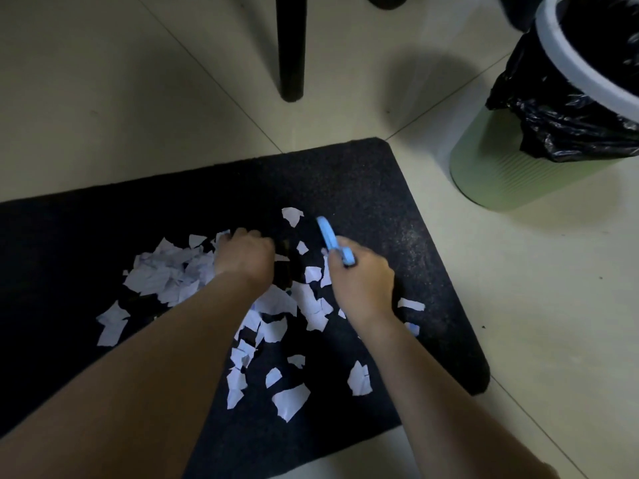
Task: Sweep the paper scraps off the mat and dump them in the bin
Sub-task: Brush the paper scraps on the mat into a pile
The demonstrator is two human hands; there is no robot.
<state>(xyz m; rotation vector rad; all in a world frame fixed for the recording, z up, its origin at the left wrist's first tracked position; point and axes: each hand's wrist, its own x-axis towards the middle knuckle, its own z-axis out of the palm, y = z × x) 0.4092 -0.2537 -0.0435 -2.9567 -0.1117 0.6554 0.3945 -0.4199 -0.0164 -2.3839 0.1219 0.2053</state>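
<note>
A black mat (pixel 363 188) lies on the tiled floor. Several white paper scraps (pixel 162 271) are scattered over its middle, with a heap at the left. My right hand (pixel 359 285) grips the light blue handle of a small brush (pixel 326 233), which points away from me above the scraps. My left hand (pixel 243 257) is closed on a dark object (pixel 283 271) that is hard to make out against the mat, beside the heap. The green bin (pixel 501 174), lined with a black bag under a white rim, stands on the floor to the right of the mat.
A black furniture leg (pixel 291 46) stands on the tiles beyond the mat's far edge. Pale floor tiles (pixel 553 305) surround the mat on the right and behind it. Loose scraps (pixel 359 378) lie near the mat's front right corner.
</note>
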